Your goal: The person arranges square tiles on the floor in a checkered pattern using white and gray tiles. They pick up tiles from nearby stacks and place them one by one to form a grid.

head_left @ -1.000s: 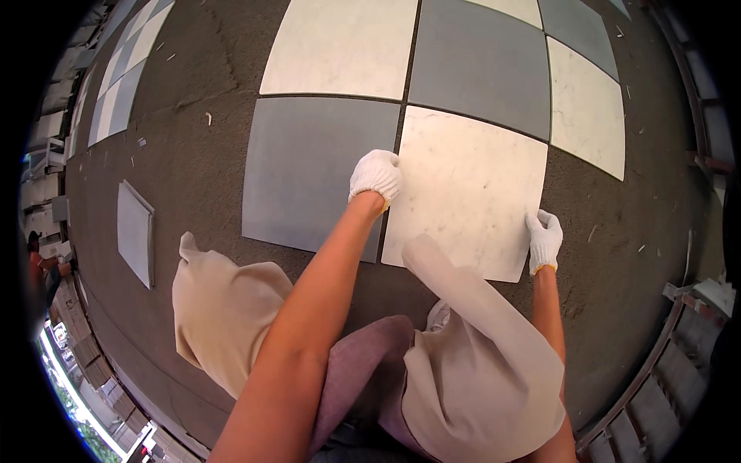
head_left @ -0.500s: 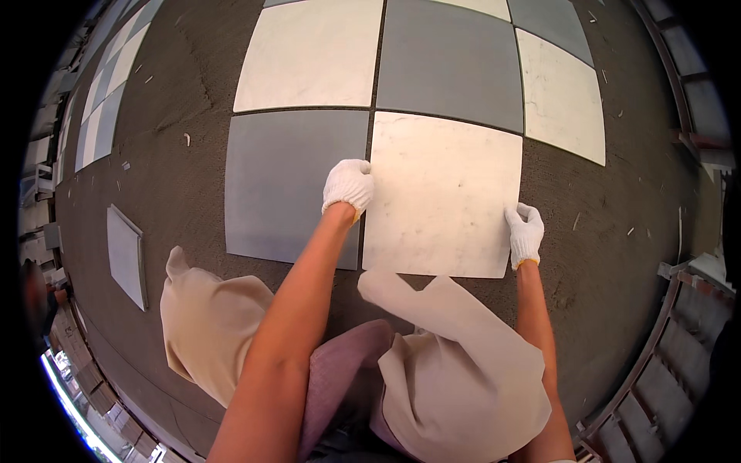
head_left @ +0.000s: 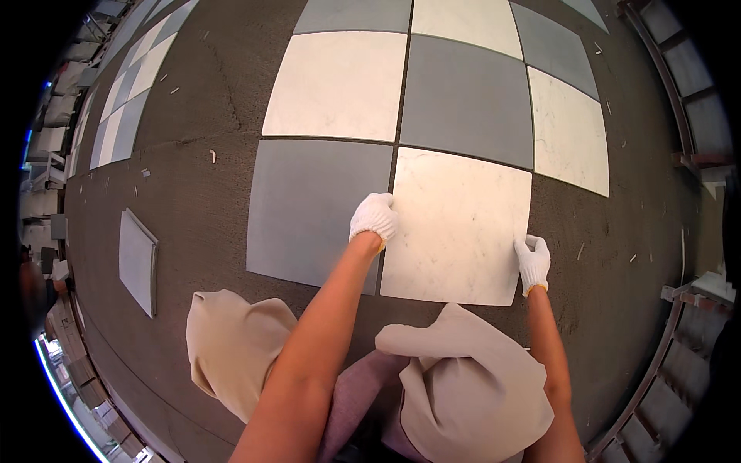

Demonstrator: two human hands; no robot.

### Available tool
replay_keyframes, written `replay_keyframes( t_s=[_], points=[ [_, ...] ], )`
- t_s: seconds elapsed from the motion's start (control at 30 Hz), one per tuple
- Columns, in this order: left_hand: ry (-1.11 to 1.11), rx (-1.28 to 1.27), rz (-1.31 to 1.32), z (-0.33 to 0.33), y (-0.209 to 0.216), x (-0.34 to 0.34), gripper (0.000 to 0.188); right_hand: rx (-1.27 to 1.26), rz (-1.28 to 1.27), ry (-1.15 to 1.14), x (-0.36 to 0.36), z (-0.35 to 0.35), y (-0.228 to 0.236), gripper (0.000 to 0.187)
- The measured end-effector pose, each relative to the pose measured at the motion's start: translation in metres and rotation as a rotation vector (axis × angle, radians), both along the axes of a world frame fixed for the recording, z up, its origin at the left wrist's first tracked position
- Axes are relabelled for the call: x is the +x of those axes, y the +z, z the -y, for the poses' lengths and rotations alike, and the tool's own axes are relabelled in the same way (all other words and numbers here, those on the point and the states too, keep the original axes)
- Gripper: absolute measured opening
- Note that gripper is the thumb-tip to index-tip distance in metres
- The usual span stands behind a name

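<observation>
1. Nearest are the person's knees, draped in loose beige cloth. The bare left forearm passes between them, and the right forearm runs outside the right knee.

2. The right hand, in a white knitted glove with a yellow-edged cuff, is at the right edge of a square, cream-white, faintly veined tile. Its thumb and fingers are set narrowly; whether they grip that edge cannot be told.

3. The left hand, gloved alike, is curled tight at the tile's left edge, over the joint. Its fingertips are hidden, so its grip cannot be told either.

4. The tile lies before the knees, between both hands. Thin dark gaps part it from a square, matt blue-grey tile on its left and a second blue-grey tile beyond. Small, equal pressure from both sides should keep those gaps even; the meeting corners make a good sighting point. The left fingertips are best kept out of the joint, where they could be pinched.

5. Farther out, pale scraps dot the gritty, dark grey-brown floor; any grit beneath could make the tile rock.
</observation>
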State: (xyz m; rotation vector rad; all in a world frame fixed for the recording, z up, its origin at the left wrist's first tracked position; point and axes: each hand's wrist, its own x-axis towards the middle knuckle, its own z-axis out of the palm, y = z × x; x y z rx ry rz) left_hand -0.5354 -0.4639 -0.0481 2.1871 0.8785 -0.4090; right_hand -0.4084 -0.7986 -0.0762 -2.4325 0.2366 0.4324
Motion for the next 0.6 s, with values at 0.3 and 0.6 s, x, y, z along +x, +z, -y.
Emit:
replay_keyframes(
  t_s=[0.3, 0.6],
  points=[
    [-0.397, 0.037, -0.237, -0.064, 0.023, 0.038, 0.029, -0.270, 0.243, 0.312, 0.051, -0.055, 0.051, 0.046],
    [-0.294, 0.235, -0.122, -0.208, 0.148, -0.002, 0.031, 0.253, 0.115, 0.854, 0.046, -0.263, 0.150, 0.043]
  ],
)
